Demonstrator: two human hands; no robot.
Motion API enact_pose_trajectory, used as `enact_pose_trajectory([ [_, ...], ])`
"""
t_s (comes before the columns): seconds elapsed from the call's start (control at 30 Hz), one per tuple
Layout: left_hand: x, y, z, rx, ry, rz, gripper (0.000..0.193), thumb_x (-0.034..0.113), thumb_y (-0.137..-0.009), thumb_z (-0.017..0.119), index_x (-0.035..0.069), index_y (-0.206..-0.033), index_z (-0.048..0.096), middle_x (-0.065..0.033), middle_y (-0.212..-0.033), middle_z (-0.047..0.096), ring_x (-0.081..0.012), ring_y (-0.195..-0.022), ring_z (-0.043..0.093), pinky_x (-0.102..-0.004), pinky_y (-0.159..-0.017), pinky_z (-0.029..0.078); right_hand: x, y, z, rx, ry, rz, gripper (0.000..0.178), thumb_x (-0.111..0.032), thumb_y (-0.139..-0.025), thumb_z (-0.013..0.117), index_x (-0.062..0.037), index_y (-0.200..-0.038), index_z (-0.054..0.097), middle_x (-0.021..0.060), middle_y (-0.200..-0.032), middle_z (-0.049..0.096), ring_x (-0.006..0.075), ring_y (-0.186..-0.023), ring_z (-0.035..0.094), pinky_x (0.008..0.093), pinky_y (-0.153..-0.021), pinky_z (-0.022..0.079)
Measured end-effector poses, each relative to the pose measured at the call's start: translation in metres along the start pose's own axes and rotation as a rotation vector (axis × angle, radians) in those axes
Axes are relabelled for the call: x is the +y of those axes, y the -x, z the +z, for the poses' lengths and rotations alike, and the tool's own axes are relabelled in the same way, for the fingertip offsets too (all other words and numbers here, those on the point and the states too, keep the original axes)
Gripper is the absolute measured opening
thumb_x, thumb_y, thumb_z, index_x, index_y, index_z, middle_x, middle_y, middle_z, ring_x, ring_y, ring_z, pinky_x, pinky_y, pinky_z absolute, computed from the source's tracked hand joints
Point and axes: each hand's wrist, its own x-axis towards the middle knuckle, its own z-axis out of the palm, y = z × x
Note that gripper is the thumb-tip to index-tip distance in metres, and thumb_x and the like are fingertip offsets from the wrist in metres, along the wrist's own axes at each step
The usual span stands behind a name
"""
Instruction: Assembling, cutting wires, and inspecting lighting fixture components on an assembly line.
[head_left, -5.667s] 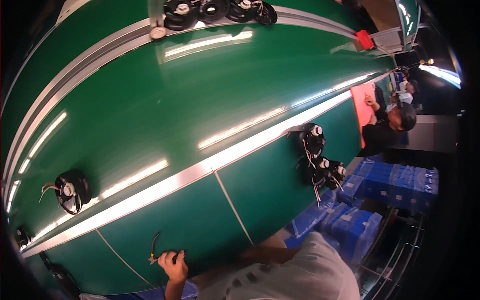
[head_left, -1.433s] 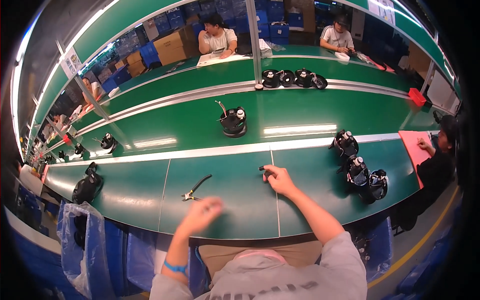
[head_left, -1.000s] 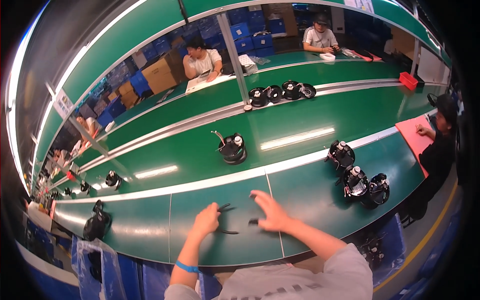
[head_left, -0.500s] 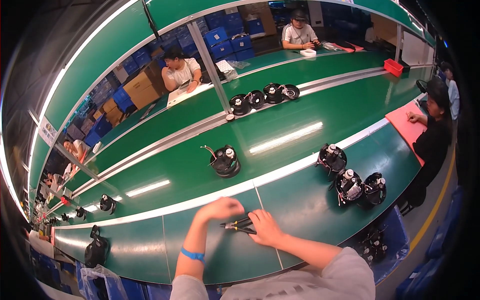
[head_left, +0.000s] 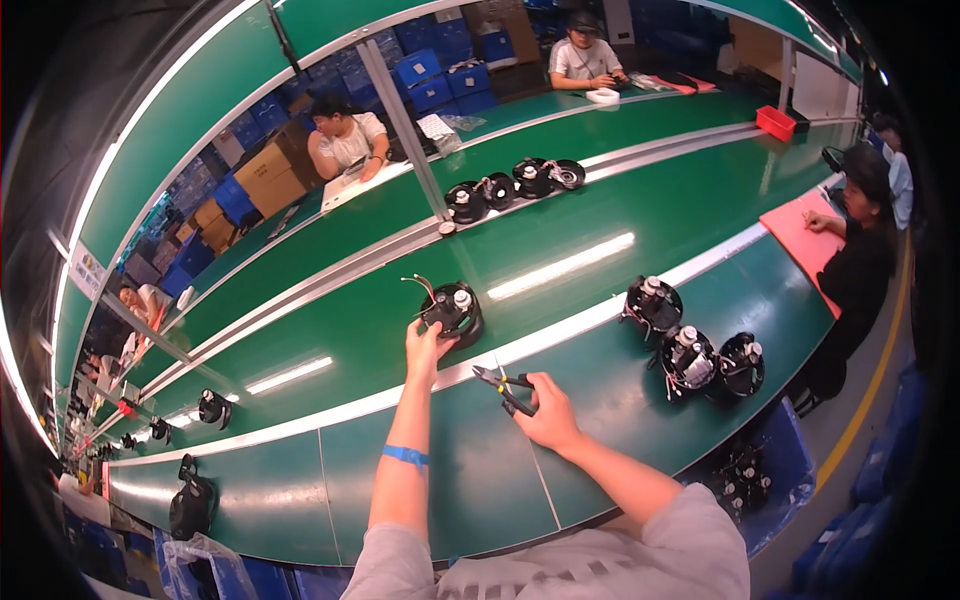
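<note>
A black round housing [head_left: 459, 312] with a white part on top and thin wires sticking up at its left stands on the green belt in front of me. My left hand [head_left: 424, 352], reaching over the pale rail, grips its near-left rim; the fingertips are partly hidden by the housing. In my right hand [head_left: 552, 414] is a pair of diagonal cutters [head_left: 507, 388] with black and yellow handles. Their jaws point left toward the rail, are parted a little, and touch nothing.
Several similar housings [head_left: 688, 358] stand on the worktop at right, others [head_left: 533, 178] along the belt's far side. A dark object [head_left: 192, 505] sits at left. A blue bin [head_left: 780, 465] is below right. One co-worker leans over a pink mat [head_left: 800, 245]; others sit across the line.
My left hand has moved forward from above the worktop and taken hold of the housing. My right hand has lifted the cutters forward and to the right. The view has shifted slightly.
</note>
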Motion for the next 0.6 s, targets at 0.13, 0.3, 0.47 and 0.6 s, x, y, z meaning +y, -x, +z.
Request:
enact_pose_trajectory([
  [0.13,0.019,0.050,-0.016,-0.185,-0.155,-0.111,0.051,0.012,-0.091,0.058,0.002,-0.135,0.035,-0.0186,-0.108,0.061,-0.0291,-0.085,0.068,-0.0353,-0.071,0.059,0.003,-0.016,-0.012,0.119,-0.030,-0.078,0.046,-0.009,-0.066,0.075,-0.0022,-0.108,0.056,0.0098,-0.092,0.058,0.0211,-0.067,0.052,0.0322,-0.061,0.045],
  [0.3,0.024,0.130,-0.026,-0.380,-0.288,-0.251,0.048,0.014,-0.090,0.059,0.005,-0.134,0.042,-0.0126,-0.103,0.065,-0.0197,-0.085,0.067,-0.0319,-0.071,0.058,0.005,-0.031,-0.059,0.100,-0.079,-0.062,0.046,-0.002,-0.065,0.075,0.0012,-0.108,0.060,0.0074,-0.094,0.062,0.0148,-0.069,0.048,0.0278,-0.064,0.044],
  [0.47,0.001,0.175,-0.034,-0.495,-0.259,-0.262,0.048,0.010,-0.091,0.060,0.003,-0.134,0.039,-0.0130,-0.110,0.063,-0.0200,-0.092,0.064,-0.0320,-0.072,0.056,-0.031,-0.033,-0.117,-0.344,0.085,-0.074,0.046,-0.006,-0.064,0.074,0.0024,-0.107,0.062,0.0101,-0.093,0.062,0.0211,-0.071,0.053,0.0308,-0.067,0.047],
  [0.6,-0.010,0.182,-0.036,-0.519,-0.415,-0.032,0.046,0.015,-0.089,0.064,0.004,-0.131,0.049,-0.0123,-0.114,0.062,-0.0167,-0.090,0.064,-0.0295,-0.073,0.054,-0.056,-0.038,-0.121,-0.589,0.406,-0.159,0.046,-0.011,-0.063,0.072,-0.0008,-0.107,0.064,0.0120,-0.095,0.062,0.0296,-0.087,0.058,0.0386,-0.078,0.048],
])
